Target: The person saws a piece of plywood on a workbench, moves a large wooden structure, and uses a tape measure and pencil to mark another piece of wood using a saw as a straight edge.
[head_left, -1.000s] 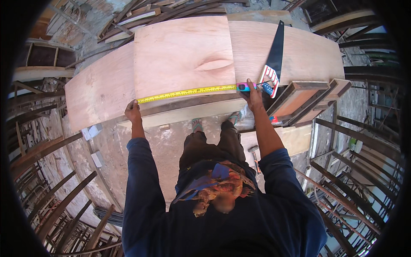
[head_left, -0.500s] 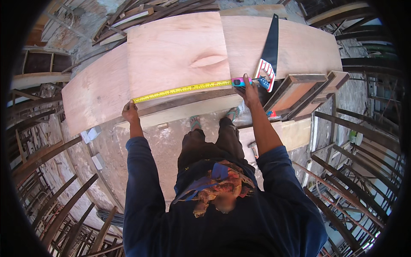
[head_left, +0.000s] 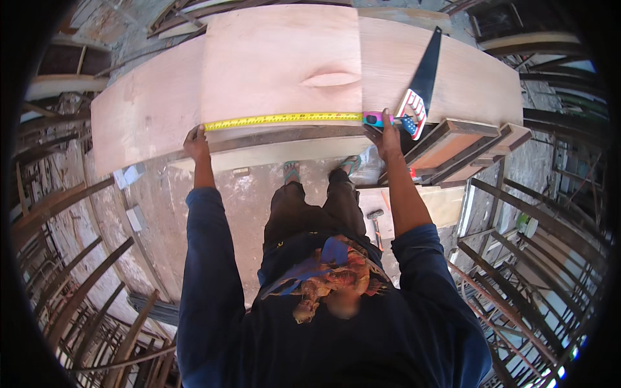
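A yellow tape measure blade (head_left: 284, 119) is pulled out along the near edge of a square plywood piece (head_left: 278, 58). My left hand (head_left: 196, 143) pinches the blade's end at the piece's near left corner. At the near right corner, my right hand (head_left: 387, 137) grips the pink and blue tape measure case (head_left: 374, 118), thumb on top; its other fingers are partly hidden. The piece lies on a longer plywood sheet (head_left: 142, 107) and has an oval mark on its face. Just right of the case is a handsaw (head_left: 425, 71) with a red, white and blue handle.
Wooden frames (head_left: 446, 145) lean at the right of the sheet. A hammer (head_left: 375, 226) lies on a board near my right forearm. Scrap wood (head_left: 187, 19) is piled beyond the sheet, and dark timbers (head_left: 97, 291) stand on both sides.
The view has turned slightly, so the tape appears more level and the hammer shows more fully. Both hands keep their hold at the two ends of the tape.
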`<act>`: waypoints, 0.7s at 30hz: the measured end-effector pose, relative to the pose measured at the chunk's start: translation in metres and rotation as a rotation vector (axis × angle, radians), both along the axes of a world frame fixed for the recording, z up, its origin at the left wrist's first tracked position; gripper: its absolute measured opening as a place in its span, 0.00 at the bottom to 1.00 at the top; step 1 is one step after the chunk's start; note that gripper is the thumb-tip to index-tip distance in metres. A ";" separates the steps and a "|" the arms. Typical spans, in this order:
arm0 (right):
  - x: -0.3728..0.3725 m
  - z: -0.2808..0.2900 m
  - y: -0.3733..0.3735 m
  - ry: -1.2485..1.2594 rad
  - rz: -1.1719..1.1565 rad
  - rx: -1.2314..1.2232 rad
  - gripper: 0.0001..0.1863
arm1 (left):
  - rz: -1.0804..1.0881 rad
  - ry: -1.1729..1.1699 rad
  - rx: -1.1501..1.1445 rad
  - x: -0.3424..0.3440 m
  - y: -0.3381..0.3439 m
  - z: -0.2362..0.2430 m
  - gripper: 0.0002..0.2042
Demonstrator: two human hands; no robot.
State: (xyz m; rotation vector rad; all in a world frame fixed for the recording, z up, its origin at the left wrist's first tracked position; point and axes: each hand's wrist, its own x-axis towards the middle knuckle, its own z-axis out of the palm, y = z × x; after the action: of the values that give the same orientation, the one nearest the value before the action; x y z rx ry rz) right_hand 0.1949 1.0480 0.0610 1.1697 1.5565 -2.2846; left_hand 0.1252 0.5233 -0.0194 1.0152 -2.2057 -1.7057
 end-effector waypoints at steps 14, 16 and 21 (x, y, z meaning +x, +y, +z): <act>-0.001 -0.020 -0.006 0.174 -0.024 0.329 0.20 | -0.463 0.141 -1.017 0.000 0.023 0.034 0.08; -0.001 -0.016 -0.013 0.106 -0.133 0.525 0.25 | -0.544 0.156 -1.125 0.004 0.035 0.038 0.12; -0.012 -0.020 -0.032 -0.046 -0.238 1.259 0.40 | -0.801 0.099 -1.219 0.030 0.066 0.043 0.27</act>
State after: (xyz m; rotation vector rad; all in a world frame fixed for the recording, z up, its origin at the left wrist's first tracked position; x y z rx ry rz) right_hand 0.1832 1.0160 0.0414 1.5991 3.0612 -1.1418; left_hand 0.1548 0.5893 0.0235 -0.2731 -2.9663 -0.1835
